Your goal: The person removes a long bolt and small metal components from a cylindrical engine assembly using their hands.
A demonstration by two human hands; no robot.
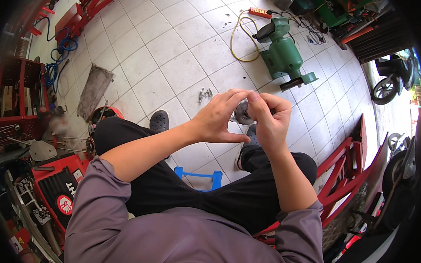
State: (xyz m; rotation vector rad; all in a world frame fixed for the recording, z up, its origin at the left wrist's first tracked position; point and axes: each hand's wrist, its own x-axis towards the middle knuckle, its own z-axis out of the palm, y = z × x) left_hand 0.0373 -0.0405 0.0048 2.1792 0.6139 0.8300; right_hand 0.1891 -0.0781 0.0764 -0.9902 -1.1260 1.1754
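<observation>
My left hand (218,116) is raised above the floor in front of me, its fingers curved forward and its thumb stretched apart from them. Its fingertips meet the thumb side of my right hand (272,119). The right hand's fingers are curled closed, and what they grip, if anything, is hidden. Between the hands shows a dark grey, rounded metal part (243,113), partly covered by the fingers. Whether it is held or lies below the hands, I cannot tell. Several small metal pieces (205,94) lie on the tiles just beyond my left hand.
A green bench grinder (285,54) stands ahead right, by a yellow cable (233,37) and orange power strip (260,12). A blue stool (198,173) shows between my legs. Red metal frames (334,178) stand at right; a red toolbox (57,190) lies left. A flat worn board (94,91) rests on the tiles.
</observation>
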